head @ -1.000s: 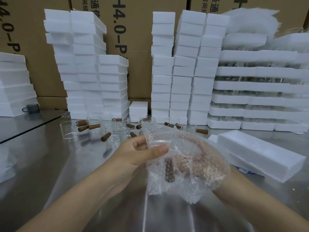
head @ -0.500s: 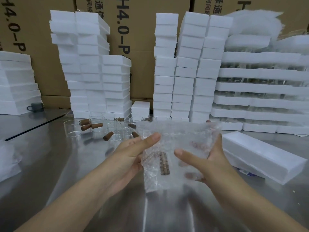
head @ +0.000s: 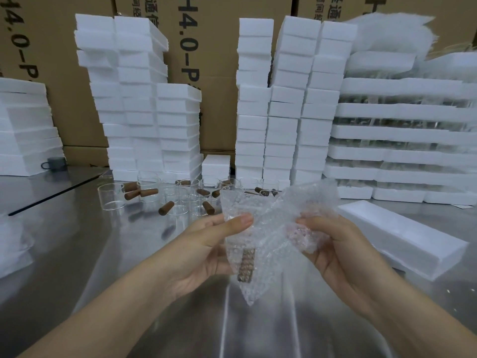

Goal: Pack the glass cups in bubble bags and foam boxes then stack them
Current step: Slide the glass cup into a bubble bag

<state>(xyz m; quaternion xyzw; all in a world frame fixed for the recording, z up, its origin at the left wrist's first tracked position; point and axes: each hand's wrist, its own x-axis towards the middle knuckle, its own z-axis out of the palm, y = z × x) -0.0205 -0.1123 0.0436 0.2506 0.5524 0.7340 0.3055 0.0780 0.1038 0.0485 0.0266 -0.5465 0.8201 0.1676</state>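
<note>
Gripping bubble bag (head: 268, 223), left hand (head: 206, 244), right hand (head: 343, 249), brown-handled cup (head: 246, 264) inside

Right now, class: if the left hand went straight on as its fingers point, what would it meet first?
The bubble bag it pinches, cup inside. The left hand points rightward, so past the bag the right hand likely comes next; depth is unclear.

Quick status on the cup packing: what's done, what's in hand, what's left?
Done: tall foam box stacks stand at the back, though whether they are filled does not show. In hand: the left hand and right hand grip a bubble bag with a cup's brown handle showing through. Left: boxing this cup, plus the loose glass cups on the table.
</note>
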